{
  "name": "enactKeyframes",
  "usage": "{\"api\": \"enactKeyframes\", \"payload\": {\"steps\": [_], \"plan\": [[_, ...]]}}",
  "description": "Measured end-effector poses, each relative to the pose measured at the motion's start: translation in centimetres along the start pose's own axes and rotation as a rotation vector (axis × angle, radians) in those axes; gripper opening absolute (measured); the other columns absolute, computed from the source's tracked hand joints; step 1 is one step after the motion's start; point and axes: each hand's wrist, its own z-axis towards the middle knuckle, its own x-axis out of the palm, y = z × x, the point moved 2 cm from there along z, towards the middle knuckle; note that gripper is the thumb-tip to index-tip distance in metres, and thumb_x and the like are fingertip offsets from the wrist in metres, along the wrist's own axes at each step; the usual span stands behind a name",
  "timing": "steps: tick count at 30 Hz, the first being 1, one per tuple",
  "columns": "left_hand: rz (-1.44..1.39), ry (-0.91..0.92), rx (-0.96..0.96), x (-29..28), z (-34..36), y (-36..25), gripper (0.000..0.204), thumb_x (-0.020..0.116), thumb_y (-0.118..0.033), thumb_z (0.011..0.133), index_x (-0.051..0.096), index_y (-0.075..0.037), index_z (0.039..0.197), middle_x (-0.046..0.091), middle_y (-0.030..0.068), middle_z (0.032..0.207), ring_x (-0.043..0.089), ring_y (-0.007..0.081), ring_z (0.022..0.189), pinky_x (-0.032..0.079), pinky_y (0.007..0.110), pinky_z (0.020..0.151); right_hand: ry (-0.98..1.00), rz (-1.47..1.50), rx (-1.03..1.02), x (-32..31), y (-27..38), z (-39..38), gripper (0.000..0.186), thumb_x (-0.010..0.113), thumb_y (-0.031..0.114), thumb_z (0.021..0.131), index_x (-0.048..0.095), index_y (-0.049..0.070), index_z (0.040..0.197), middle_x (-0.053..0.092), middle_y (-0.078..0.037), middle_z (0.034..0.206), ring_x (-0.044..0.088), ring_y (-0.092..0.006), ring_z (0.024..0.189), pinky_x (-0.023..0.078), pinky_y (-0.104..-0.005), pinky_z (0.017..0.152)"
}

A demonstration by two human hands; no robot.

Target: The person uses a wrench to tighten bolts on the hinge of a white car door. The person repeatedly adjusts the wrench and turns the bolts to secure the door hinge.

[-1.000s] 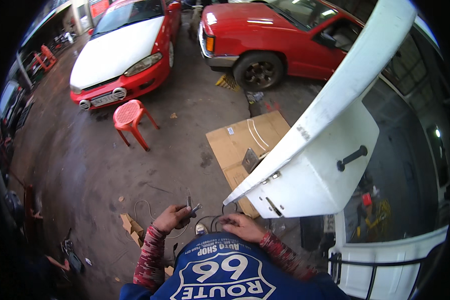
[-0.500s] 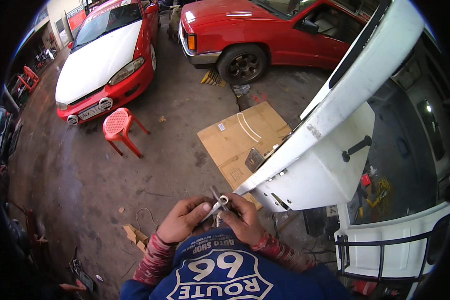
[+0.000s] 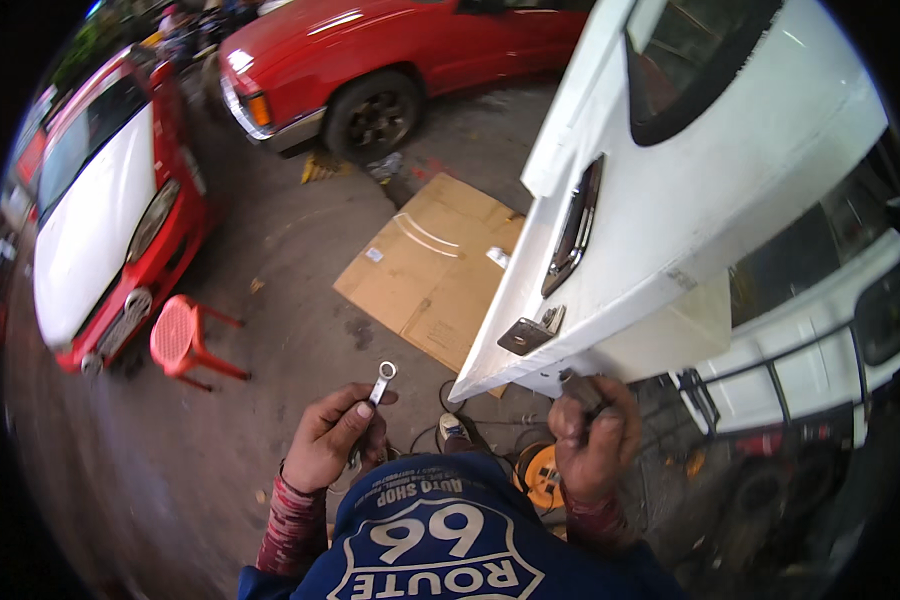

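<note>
In my left hand (image 3: 336, 437) is a ring wrench (image 3: 380, 384). Its round end points up and away from me, between thumb and fingers. My right hand (image 3: 600, 442) is closed around a short, dark metal cylinder (image 3: 581, 390); its lower part is hidden by the fingers. That hand is beside the lower edge of a white vehicle door (image 3: 660, 225). A dark, shiny handle (image 3: 574, 228) is set in the door, with a metal hinge-like bracket (image 3: 530, 332) at its edge.
Flattened cardboard (image 3: 430, 270) lies on the floor ahead. A red plastic stool (image 3: 177, 338) stands left, near a red-and-white car (image 3: 105, 215). Farther back is a red pickup (image 3: 340, 50). A yellow round object (image 3: 540, 475) and cables lie on the floor below my hands.
My hands have parted: the left keeps the wrench, while the right has moved right toward the door with the metal cylinder. The view has turned right, showing more of the door.
</note>
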Motion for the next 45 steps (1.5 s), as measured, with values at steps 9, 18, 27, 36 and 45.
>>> {"api": "enactKeyframes", "payload": {"steps": [9, 18, 27, 36, 45], "plan": [[0.072, 0.496, 0.047, -1.1, 0.8, -4.0, 0.020, 0.048, -0.016, 0.103, 0.048, 0.002, 0.109, 0.069, 0.0157, 0.080, 0.071, 0.0231, 0.070, 0.054, 0.026, 0.057, -0.252, -0.010, -0.009, 5.4, 0.2, -5.0, 0.031, 0.053, 0.020, 0.102, 0.054, -0.001, 0.125, 0.057, -0.006, 0.079, 0.044, -0.0080, 0.062, 0.036, -0.0229, 0.052], [0.031, 0.349, 0.191, 4.4, 1.9, -5.4, 0.024, 0.050, -0.020, 0.103, 0.048, 0.001, 0.115, 0.063, 0.0091, 0.077, 0.065, 0.0175, 0.061, 0.050, 0.023, 0.051, -0.387, -0.484, -0.089, 3.3, 3.6, -3.0, 0.029, 0.056, 0.021, 0.101, 0.061, -0.003, 0.116, 0.055, -0.002, 0.079, 0.047, -0.0061, 0.066, 0.039, -0.0213, 0.058], [-0.169, 0.416, 0.109, 5.0, 7.5, -5.2, 0.023, 0.046, -0.018, 0.105, 0.048, 0.001, 0.119, 0.053, 0.0039, 0.077, 0.041, 0.0065, 0.052, 0.034, 0.021, 0.045, -0.494, -0.400, -0.096, 3.4, 3.5, 0.9, 0.021, 0.056, 0.017, 0.101, 0.058, -0.003, 0.109, 0.053, -0.001, 0.075, 0.042, -0.0046, 0.059, 0.034, -0.0197, 0.050], [-0.178, 0.840, 0.079, 5.8, 14.8, -5.6, 0.020, 0.051, -0.019, 0.103, 0.052, -0.002, 0.112, 0.054, 0.0027, 0.074, 0.045, 0.0066, 0.057, 0.037, 0.022, 0.050, -0.656, -0.362, -0.067, 4.6, 2.5, 2.6, 0.022, 0.059, 0.019, 0.099, 0.062, -0.003, 0.103, 0.055, -0.002, 0.069, 0.041, -0.0051, 0.052, 0.032, -0.0205, 0.046], [-0.218, 1.092, -0.007, 6.4, 18.2, -5.5, 0.019, 0.052, -0.018, 0.103, 0.052, -0.002, 0.110, 0.059, 0.0032, 0.076, 0.051, 0.0061, 0.062, 0.043, 0.021, 0.054, -0.742, -0.412, 0.176, 5.5, 4.0, 3.1, 0.028, 0.063, 0.026, 0.097, 0.062, -0.002, 0.096, 0.056, -0.002, 0.065, 0.043, -0.0051, 0.051, 0.034, -0.0202, 0.045]]}}
